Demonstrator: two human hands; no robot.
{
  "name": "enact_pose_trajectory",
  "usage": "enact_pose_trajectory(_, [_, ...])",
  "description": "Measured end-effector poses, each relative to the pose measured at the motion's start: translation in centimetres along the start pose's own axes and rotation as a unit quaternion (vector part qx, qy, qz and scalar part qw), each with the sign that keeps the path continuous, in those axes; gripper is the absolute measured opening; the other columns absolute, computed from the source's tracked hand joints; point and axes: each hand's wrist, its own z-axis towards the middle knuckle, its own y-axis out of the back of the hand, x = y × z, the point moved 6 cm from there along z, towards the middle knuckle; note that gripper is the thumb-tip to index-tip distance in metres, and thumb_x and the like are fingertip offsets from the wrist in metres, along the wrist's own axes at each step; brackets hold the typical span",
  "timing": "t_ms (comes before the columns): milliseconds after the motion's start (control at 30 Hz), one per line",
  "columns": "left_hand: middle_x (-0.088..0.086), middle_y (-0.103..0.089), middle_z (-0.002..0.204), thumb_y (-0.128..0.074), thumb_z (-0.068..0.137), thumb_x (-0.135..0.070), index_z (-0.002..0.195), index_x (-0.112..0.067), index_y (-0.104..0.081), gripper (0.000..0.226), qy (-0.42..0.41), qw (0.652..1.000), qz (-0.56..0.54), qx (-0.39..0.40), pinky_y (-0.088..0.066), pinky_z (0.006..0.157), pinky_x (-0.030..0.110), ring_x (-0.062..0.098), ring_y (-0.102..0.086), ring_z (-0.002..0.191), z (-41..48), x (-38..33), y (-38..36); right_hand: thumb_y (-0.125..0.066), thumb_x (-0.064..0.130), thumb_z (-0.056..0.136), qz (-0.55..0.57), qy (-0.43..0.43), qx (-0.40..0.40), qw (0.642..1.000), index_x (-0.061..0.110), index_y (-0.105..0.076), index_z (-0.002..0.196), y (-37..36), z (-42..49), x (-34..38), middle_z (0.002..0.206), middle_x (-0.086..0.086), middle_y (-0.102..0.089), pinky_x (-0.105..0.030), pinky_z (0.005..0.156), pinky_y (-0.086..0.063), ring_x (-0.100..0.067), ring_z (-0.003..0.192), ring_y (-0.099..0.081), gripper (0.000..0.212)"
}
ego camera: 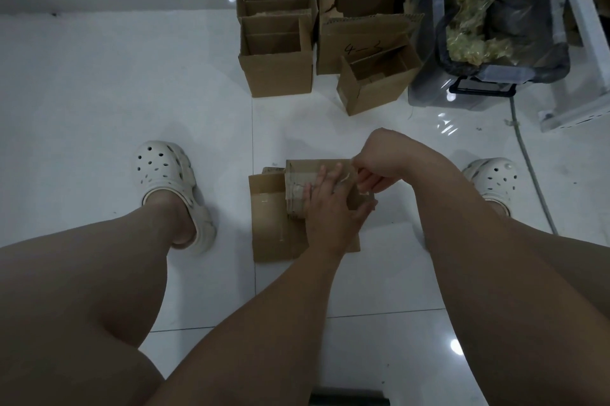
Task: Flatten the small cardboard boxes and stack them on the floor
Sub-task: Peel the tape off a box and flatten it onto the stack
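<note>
A small box [302, 174] sits on a flat piece of cardboard [268, 220] on the white tile floor [99, 91], in the middle between the person's two feet. The left hand [330, 207] lies on the box's right part, fingers straight and close together, pointing far and pressing down on the top. The right hand [379, 164] comes in from the right with the wrist bent over, touching the box's far right corner just beside the left fingertips. Its thumb and fingers pinch a pale strip of tape [346, 177] that curls up off the box. More tape runs across the box's top to the left of the left hand. The flat cardboard juts out to the left and near side of the box, and the left wrist covers its right part.

A white clog [168, 181] stands to the left and another [491, 177] to the right. Far off, well apart from the hands, stand open boxes [275, 42], with one smaller box [373, 82] tilted beside them. A clear bin [429, 42] stands at the far right.
</note>
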Motion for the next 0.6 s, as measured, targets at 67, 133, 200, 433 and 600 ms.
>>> enact_pose_trajectory(67, [-0.005,-0.042,0.146,-0.062,0.082,-0.051,0.122,-0.029,-0.062,0.045,0.013,1.0,-0.016,-0.01,0.002,0.113,0.036,0.018,-0.019,0.144,0.2,-0.1,0.0,-0.057,0.005,0.089,-0.036,0.019,0.001,0.999,0.005,-0.059,0.067,-0.3,-0.5,1.0,0.066,-0.012,-0.065,-0.032,0.062,-0.059,-0.023,0.058,-0.066,0.022])
enact_pose_trajectory(133, [-0.004,-0.051,0.138,-0.063,0.083,-0.049,0.113,-0.024,-0.067,0.039,0.018,0.999,-0.021,-0.025,-0.003,0.115,0.039,0.02,-0.025,0.142,0.3,-0.2,0.2,-0.059,0.003,0.086,-0.129,0.057,0.003,0.99,0.008,-0.053,0.06,-0.9,-1.4,2.3,0.06,-0.006,-0.057,-0.027,0.052,-0.052,-0.017,0.052,-0.058,0.027])
enact_pose_trajectory(200, [0.004,-0.063,0.122,-0.061,0.082,-0.039,0.101,-0.013,-0.07,0.033,0.041,0.998,-0.041,-0.039,-0.009,0.115,0.04,0.027,-0.041,0.133,0.2,0.1,0.6,-0.061,0.005,0.084,-0.238,0.093,0.001,0.967,0.009,-0.048,0.059,-2.0,-2.4,3.8,0.057,-0.004,-0.05,-0.024,0.043,-0.038,-0.015,0.048,-0.049,0.029])
enact_pose_trajectory(433, [0.01,-0.066,0.117,-0.041,0.095,-0.007,0.099,-0.005,-0.068,0.027,0.124,0.982,-0.127,-0.068,-0.008,0.116,0.034,0.026,-0.045,0.129,0.8,0.3,1.5,-0.06,0.013,0.087,-0.22,0.122,-0.035,0.967,0.01,-0.06,0.075,-1.6,-1.6,3.6,0.077,-0.006,-0.06,-0.025,0.058,-0.046,-0.018,0.068,-0.057,0.012])
enact_pose_trajectory(600, [-0.001,-0.053,0.138,-0.034,0.103,-0.025,0.111,-0.011,-0.067,0.037,0.117,0.982,-0.141,-0.053,-0.002,0.115,0.028,0.014,-0.029,0.14,0.6,0.5,0.9,-0.054,0.009,0.089,-0.044,0.043,-0.222,0.973,0.015,-0.062,0.119,3.2,0.2,-1.8,0.119,-0.008,-0.061,-0.032,0.08,-0.048,-0.025,0.096,-0.058,0.031])
